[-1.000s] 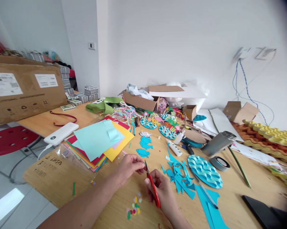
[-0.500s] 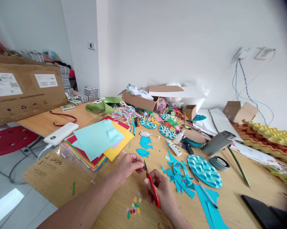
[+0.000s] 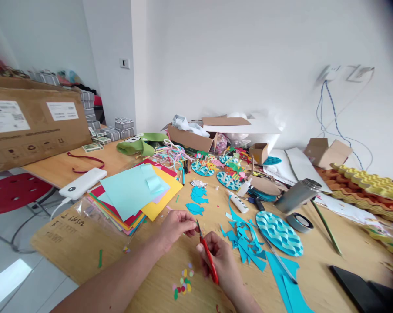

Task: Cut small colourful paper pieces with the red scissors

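Note:
My right hand [image 3: 217, 256] is wrapped round the red-handled scissors [image 3: 209, 256], whose blades point up and away. Beside the blade tips, my left hand [image 3: 179, 224] pinches something too small to make out. Blue paper fish [image 3: 195, 208] lie on the table just beyond my hands. To the right sits a heap of blue paper scraps [image 3: 248, 243], next to an oval with a blue wavy pattern [image 3: 279, 233]. Small coloured paper dots [image 3: 183, 287] are scattered left of the scissors.
Stacked coloured paper [image 3: 131, 191] and a white power bank [image 3: 83, 183] lie at the left. A metal flask [image 3: 297, 195], a roll of tape [image 3: 300, 222] and a black phone [image 3: 356, 287] are at the right. Glue bottles [image 3: 238, 202] stand out beyond the scraps.

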The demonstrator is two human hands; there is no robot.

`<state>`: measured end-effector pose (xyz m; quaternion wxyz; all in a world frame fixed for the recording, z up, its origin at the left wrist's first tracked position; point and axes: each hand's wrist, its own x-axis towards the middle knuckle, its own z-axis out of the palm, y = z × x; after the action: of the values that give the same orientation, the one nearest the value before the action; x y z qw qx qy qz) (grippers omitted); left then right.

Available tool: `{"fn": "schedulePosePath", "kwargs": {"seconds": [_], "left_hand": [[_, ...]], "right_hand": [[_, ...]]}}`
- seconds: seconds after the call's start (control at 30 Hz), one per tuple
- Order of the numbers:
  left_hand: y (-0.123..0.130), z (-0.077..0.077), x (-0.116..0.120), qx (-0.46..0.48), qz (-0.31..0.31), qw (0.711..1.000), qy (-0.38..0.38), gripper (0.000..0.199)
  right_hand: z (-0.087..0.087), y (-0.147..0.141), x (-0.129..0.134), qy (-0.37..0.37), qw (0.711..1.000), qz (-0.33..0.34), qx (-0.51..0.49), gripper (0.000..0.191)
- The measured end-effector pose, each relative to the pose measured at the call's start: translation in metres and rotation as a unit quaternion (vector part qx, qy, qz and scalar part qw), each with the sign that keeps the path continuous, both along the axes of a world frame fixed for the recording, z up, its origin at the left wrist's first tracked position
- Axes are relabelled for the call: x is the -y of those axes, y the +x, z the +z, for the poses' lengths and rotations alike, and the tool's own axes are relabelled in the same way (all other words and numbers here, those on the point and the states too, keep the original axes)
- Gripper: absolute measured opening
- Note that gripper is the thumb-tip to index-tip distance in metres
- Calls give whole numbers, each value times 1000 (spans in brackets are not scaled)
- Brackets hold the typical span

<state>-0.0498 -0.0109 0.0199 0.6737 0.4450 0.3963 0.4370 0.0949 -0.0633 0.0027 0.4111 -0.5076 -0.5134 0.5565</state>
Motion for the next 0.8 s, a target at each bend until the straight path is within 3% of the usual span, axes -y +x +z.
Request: {"fn": "schedulePosePath", "kwargs": {"seconds": [0.8], "left_hand": [[0,4,1,-3,-14,1000,-5,12]], "right_hand": [[3,-1,1,-15,1000,5,-6,38]]}}
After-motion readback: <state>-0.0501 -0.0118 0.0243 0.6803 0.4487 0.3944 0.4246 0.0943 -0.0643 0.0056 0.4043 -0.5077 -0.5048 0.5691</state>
